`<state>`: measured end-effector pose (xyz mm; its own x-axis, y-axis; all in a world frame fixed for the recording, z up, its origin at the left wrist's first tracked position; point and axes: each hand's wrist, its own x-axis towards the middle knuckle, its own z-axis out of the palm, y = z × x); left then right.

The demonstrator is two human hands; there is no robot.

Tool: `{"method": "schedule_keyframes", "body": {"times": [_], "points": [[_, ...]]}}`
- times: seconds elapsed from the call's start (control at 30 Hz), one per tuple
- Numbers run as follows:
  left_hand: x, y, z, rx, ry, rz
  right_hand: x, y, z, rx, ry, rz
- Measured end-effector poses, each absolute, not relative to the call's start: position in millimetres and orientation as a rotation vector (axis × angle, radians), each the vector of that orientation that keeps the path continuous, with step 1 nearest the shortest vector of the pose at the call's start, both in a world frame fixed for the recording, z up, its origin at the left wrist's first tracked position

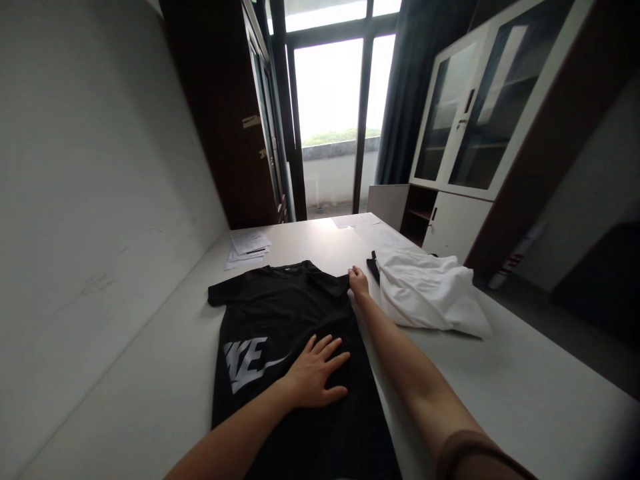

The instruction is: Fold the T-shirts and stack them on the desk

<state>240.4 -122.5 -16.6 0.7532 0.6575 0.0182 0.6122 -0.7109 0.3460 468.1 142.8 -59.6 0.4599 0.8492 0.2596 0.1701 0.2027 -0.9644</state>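
Note:
A black T-shirt (285, 313) with grey-white lettering and a swoosh lies spread on the white table, its collar at the far end. My left hand (319, 373) rests flat on the shirt's front, fingers spread, covering part of the print. At the shirt's right sleeve, my right hand (358, 281) is closed with the sleeve's edge pinched in its fingers. The left sleeve lies stretched out toward the wall. To the right of my right hand lies a white garment (430, 290) in a loose heap, with some black cloth showing at its far edge.
Loose papers (249, 248) lie at the table's far left, with more sheets (356, 221) at its far end. A wall (100, 200) borders the table (165, 360) on the left. A white cabinet (457, 220) stands beyond its right side, one lower door open. Glass doors (330, 100) are behind.

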Motion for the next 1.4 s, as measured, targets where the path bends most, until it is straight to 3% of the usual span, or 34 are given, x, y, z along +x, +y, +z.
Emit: {"method": "schedule_keyframes", "body": {"times": [0.17,0.37,0.47,0.63,0.8,1.0,1.4], "points": [[238,-117,-16,2.618,0.997,0.220,442,113,-39,-1.395,-1.462,0.133],[239,-117,-15,2.589,0.978,0.296,391,83,-33,-1.249,-2.144,0.379],[225,-105,-9,2.584,1.020,0.368,380,80,-45,-1.224,-2.334,0.326],[152,-57,-14,2.424,1.448,0.434,403,94,-56,-1.560,-2.237,0.142],[78,-24,-49,2.245,1.988,0.231,435,106,-55,-1.839,-1.974,-0.047],[51,-17,-65,2.243,2.150,0.171,449,105,-51,-1.957,-1.634,-0.148],[44,-20,-60,2.090,2.339,0.168,451,101,-51,-2.098,-1.611,-0.057]]}}
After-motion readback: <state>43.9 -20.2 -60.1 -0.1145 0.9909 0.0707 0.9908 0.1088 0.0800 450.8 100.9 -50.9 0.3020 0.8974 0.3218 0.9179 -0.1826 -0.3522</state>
